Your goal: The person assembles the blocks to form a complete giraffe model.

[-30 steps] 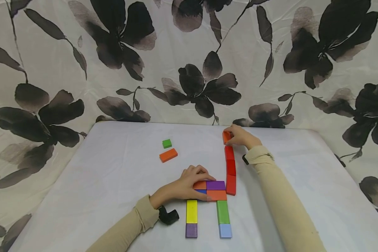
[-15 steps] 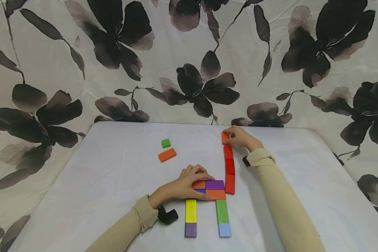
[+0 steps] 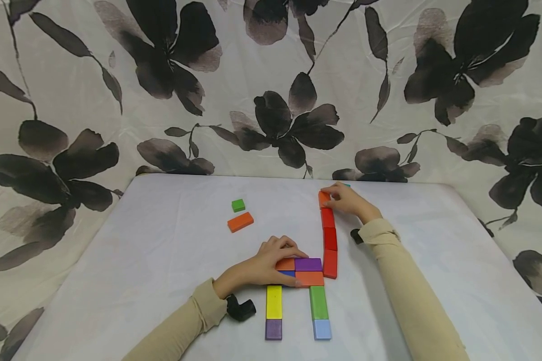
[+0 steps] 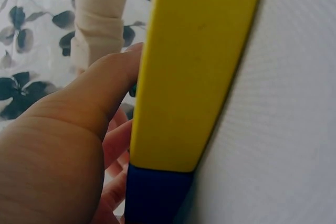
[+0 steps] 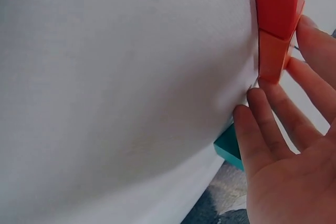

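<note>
My right hand [image 3: 347, 199] pinches an orange toy block [image 3: 323, 198] at the far end of a row of red blocks [image 3: 330, 238]. The right wrist view shows that orange block [image 5: 273, 56] against the last red one, with the other fingers loosely extended. My left hand [image 3: 262, 265] lies over a cluster of blocks, thumb on the near side and fingers on the far side. In it I see a purple block [image 3: 308, 264], an orange block [image 3: 310, 279] and a partly hidden blue one [image 3: 289, 274]. A yellow block [image 4: 194, 72] shows close up in the left wrist view.
Below the cluster, the yellow block [image 3: 274, 302] meets a purple one [image 3: 273, 329]; a green block [image 3: 318, 302] meets a light blue one [image 3: 322, 329]. A small green block [image 3: 238, 205] and an orange block [image 3: 241, 222] lie apart. A teal block [image 5: 228, 147] sits beyond my right hand.
My right hand has drawn the orange block slightly nearer, closing the small gap to the red row. A bit of teal now shows behind that hand. The left hand has stayed put.
</note>
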`<state>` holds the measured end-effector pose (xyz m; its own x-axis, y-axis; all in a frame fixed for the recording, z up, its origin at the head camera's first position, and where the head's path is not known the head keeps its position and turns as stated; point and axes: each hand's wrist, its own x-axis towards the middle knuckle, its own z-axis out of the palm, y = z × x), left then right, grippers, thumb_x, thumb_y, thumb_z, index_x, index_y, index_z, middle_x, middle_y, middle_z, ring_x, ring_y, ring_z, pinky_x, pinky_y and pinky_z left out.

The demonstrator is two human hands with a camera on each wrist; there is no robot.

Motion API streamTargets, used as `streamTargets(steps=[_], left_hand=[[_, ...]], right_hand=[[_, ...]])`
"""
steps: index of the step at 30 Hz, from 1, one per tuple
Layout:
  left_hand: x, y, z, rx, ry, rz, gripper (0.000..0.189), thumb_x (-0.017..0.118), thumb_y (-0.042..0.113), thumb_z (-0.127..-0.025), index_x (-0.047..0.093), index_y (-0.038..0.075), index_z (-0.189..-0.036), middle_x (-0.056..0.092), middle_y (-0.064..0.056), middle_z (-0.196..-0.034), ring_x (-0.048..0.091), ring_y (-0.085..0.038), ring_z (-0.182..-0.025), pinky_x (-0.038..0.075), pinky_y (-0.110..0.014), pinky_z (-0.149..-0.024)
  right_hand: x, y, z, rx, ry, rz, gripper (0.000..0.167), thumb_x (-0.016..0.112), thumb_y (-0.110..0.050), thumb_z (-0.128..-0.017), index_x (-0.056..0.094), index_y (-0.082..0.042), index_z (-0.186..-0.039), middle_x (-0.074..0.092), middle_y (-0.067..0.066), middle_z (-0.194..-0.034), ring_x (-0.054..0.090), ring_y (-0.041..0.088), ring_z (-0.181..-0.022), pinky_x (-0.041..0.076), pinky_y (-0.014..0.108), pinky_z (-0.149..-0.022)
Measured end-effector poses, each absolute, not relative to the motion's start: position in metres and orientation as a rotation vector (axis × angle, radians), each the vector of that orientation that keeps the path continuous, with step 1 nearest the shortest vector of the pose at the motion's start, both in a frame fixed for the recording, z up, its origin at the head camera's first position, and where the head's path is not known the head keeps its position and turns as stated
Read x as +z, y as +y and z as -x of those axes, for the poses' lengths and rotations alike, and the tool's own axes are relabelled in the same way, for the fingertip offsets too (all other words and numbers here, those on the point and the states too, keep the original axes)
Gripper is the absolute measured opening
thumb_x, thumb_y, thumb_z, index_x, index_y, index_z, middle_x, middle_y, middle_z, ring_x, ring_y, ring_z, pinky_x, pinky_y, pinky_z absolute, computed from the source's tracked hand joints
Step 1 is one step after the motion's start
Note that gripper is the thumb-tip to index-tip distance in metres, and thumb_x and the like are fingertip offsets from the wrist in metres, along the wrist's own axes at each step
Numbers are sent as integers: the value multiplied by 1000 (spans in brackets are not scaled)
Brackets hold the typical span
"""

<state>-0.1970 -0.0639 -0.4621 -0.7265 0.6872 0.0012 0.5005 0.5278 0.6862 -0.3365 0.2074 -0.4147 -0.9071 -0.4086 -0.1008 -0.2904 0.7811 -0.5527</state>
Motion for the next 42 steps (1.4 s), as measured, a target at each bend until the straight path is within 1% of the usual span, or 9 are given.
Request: streamTargets(steps=[8, 15, 24, 28, 30, 32, 35, 39, 42], left_hand=[[-461, -63, 197, 999, 2494, -991, 55, 77, 52, -80, 62, 36, -131, 44, 9, -130, 33, -16, -122, 30, -41, -97], [-461, -64, 197, 999, 2496, -998, 55, 77, 51, -80, 62, 35, -131, 45, 8, -130, 34, -16, -121, 31, -40, -96], [-461, -64, 196, 1008, 2493, -993, 55, 77, 51, -80, 62, 35, -131, 45, 8, -130, 34, -16, -121, 30, -41, -97], [-460, -64, 196, 1012, 2493, -992, 55, 77, 51, -80, 62, 34, -131, 45, 8, -130, 34, -16, -121, 30, -40, -96], [-460, -64, 196, 1014, 2491, -992, 55, 77, 51, -80, 62, 34, -131, 45, 8, -130, 34, -16, -121, 30, -40, -96], [-460, -63, 196, 1014, 2490, -992, 55, 77, 51, -80, 62, 34, -131, 45, 8, -130, 34, -16, -121, 30, -40, -96], [-460, -63, 196, 1009, 2489, -991, 55, 77, 50, -81, 62, 34, -131, 44, 8, -130, 33, -15, -121, 30, -40, -96], [-460, -63, 196, 1000, 2490, -990, 55, 77, 51, -81, 62, 34, -131, 44, 9, -130, 33, -15, -121, 30, -40, -96], [-460, -63, 196, 998, 2490, -992, 55, 76, 51, -81, 62, 35, -131, 44, 9, -130, 34, -15, -121, 30, -39, -96]], right_hand=[[-418, 213, 335, -844, 2778, 578, 47, 63, -9, -95, 53, 3, -139, 47, 26, -131, 49, 41, -116, 39, 53, -103], [-421, 213, 335, -835, 2784, 589, 47, 63, -10, -95, 53, 3, -139, 46, 27, -133, 50, 41, -114, 39, 53, -102], [-423, 213, 336, -800, 2802, 623, 47, 62, -10, -95, 52, 3, -139, 49, 26, -129, 50, 38, -108, 42, 52, -97], [-424, 213, 336, -801, 2799, 636, 47, 60, -10, -96, 51, 4, -140, 48, 27, -133, 49, 40, -113, 40, 53, -100], [-423, 214, 335, -798, 2794, 656, 46, 59, -11, -98, 50, 5, -141, 46, 29, -136, 47, 42, -119, 38, 54, -104], [-422, 214, 334, -789, 2782, 681, 47, 56, -11, -99, 48, 7, -141, 44, 30, -140, 44, 44, -126, 34, 56, -107], [-420, 213, 329, -767, 2756, 689, 49, 53, -13, -101, 44, 7, -144, 36, 31, -148, 34, 46, -136, 27, 58, -112], [-416, 213, 318, -742, 2745, 704, 53, 53, -16, -101, 39, 5, -148, 26, 28, -156, 24, 45, -143, 22, 60, -113], [-410, 212, 307, -753, 2751, 734, 56, 54, -18, -101, 37, 4, -149, 22, 25, -159, 20, 44, -145, 21, 61, -113]])
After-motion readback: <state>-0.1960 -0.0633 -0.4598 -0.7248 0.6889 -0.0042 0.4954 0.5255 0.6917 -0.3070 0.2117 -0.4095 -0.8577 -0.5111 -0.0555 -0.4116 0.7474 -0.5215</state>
